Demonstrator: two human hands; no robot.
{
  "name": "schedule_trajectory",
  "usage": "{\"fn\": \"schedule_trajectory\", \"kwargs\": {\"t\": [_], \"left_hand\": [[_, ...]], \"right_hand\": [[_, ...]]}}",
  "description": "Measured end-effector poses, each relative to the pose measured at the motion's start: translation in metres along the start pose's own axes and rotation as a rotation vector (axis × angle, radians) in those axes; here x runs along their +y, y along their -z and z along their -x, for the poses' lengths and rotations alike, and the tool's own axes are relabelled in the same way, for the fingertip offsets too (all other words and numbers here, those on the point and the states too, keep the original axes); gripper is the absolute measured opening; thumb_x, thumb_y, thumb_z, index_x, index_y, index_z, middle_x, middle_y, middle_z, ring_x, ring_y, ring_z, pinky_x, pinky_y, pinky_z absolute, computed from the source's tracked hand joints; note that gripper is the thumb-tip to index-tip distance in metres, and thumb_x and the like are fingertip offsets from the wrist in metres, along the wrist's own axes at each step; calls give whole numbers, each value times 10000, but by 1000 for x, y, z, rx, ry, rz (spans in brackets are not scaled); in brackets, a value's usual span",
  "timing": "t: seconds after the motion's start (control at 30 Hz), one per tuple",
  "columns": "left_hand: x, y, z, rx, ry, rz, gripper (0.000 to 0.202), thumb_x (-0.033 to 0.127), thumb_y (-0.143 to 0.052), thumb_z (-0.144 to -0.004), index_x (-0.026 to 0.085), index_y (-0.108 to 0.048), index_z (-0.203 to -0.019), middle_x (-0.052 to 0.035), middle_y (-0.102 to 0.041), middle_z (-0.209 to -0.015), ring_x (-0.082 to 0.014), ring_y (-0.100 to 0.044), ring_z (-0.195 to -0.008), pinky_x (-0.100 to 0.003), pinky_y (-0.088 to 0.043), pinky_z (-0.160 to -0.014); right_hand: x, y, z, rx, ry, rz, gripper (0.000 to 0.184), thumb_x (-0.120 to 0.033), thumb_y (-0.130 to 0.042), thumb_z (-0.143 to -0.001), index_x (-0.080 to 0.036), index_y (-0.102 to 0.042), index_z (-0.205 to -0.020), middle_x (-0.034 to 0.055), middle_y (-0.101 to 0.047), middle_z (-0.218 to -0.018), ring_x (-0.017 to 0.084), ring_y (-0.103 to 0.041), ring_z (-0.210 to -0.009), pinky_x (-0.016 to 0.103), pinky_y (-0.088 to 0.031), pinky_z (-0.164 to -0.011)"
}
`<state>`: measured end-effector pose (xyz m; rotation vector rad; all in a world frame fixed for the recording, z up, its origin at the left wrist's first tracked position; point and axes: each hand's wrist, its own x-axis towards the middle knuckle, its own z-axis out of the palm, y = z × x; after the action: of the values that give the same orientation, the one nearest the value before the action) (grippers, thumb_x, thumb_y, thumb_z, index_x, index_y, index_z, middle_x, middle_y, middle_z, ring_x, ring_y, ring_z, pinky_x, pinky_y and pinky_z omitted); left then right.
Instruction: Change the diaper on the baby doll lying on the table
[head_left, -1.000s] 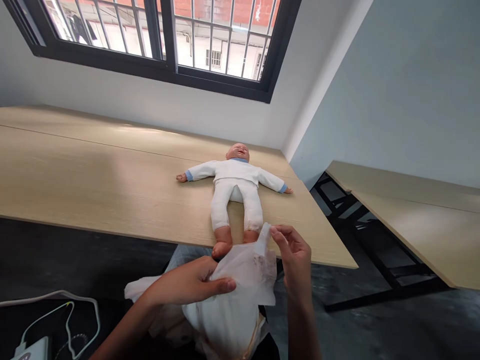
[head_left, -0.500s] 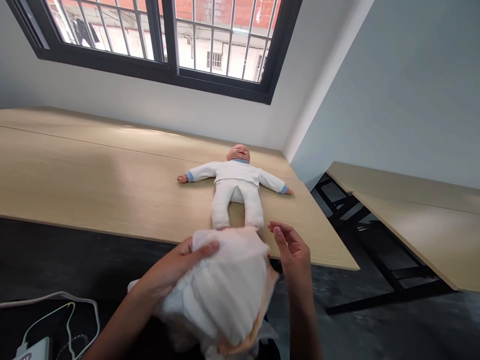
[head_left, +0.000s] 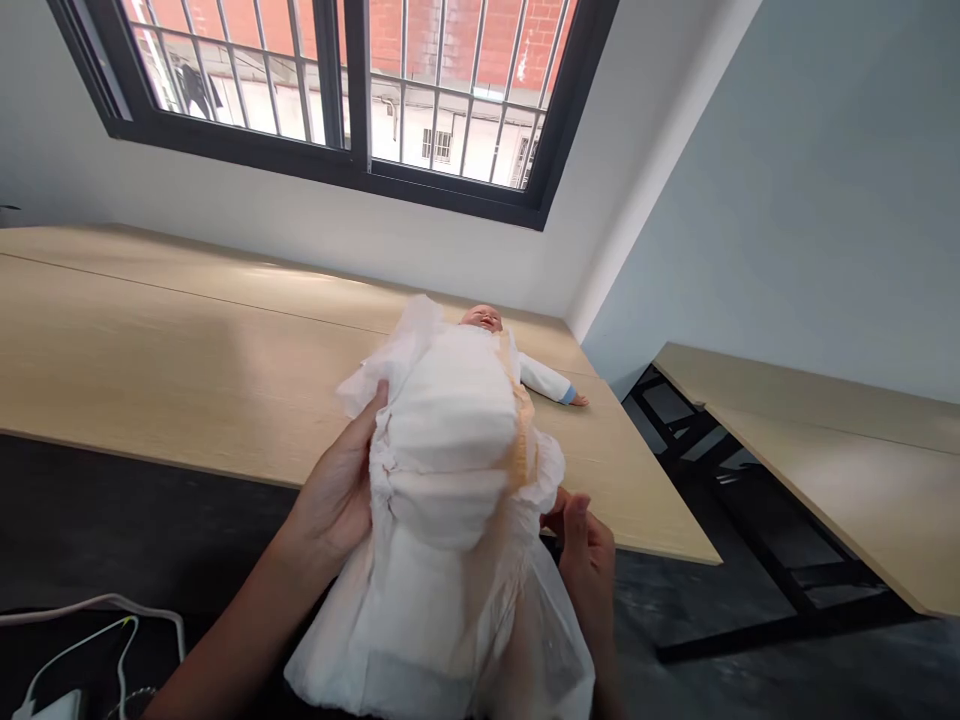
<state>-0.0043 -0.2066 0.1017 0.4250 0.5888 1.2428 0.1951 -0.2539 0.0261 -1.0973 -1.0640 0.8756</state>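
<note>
- Diaper [head_left: 442,470], white and bulky, hangs in the air between my two hands, held up in front of the near edge of the worktop [head_left: 172,350].
- My left hand [head_left: 337,495] grips the diaper's left side; its fingers [head_left: 379,400] are wrapped around the gathered edge, with the thumb lying against the front and the other digits hidden behind the padding.
- My right hand [head_left: 585,550] sits lower on the diaper's right side, its fingers [head_left: 577,515] curled together against the frilly edge; how much material they pinch I cannot tell, since the diaper covers them.
- The diaper's upper part stands between the two hands and rises above them, while its lower part spreads wide below my wrists.
- A doll [head_left: 525,360] in white clothes with blue cuffs lies on its back on the worktop, just behind the diaper, which hides most of its body; only the head and one outstretched arm show.
- White cables [head_left: 112,625] lie on the dark floor at lower left.
- A barred window [head_left: 360,90] fills the wall beyond the worktop.
</note>
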Motion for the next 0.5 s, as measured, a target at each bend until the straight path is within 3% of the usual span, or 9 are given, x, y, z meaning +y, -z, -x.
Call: {"fn": "schedule_trajectory", "kwargs": {"t": [0.07,0.13,0.23,0.33,0.43,0.5], "left_hand": [[-10,9,-7,53,65,-3,486,346,-556,-968,170,-509,-1418,-82,-753,-1105,-250,-729,-992,-343,-558,-946],[-21,19,-14,83,168,-17,493,333,-557,-966,148,-497,-1418,-90,-758,-1082,-251,-738,-957,-344,-572,-909],[-33,27,-15,42,294,-65,513,362,-556,-959,113,-502,-1405,-115,-761,-1058,-273,-743,-931,-357,-590,-848],[-38,26,-9,-9,247,-191,548,269,-668,-883,151,-515,-1395,-100,-766,-1041,-269,-746,-905,-330,-595,-793],[-39,26,-5,-42,184,-303,591,205,-756,-803,173,-549,-1355,-92,-764,-1039,-263,-743,-887,-312,-593,-748],[-37,28,-8,-71,155,-340,528,218,-774,-790,160,-595,-1284,-99,-754,-1069,-260,-734,-912,-300,-587,-736]], "right_hand": [[4,-4,-1,-115,-39,-4,587,-727,-439,-904,-204,-668,-770,53,-618,-688,216,-611,-679,313,-516,-663],[7,-8,-5,-179,-21,40,526,-695,-484,-903,-228,-689,-1031,81,-690,-949,264,-648,-970,357,-526,-869],[13,-13,-10,-180,24,159,588,-571,-634,-870,-253,-531,-1353,91,-563,-1364,261,-452,-1345,397,-396,-1106],[15,-15,-10,-224,-6,210,700,-497,-709,-827,-237,-457,-1426,105,-487,-1454,264,-394,-1398,432,-377,-1132],[13,-9,-9,-283,-90,123,682,-451,-743,-800,-241,-497,-1400,104,-541,-1408,289,-491,-1319,443,-460,-1058],[11,3,-12,-238,-186,34,654,-432,-760,-774,-237,-541,-1358,101,-618,-1312,300,-602,-1180,419,-535,-949]]}}
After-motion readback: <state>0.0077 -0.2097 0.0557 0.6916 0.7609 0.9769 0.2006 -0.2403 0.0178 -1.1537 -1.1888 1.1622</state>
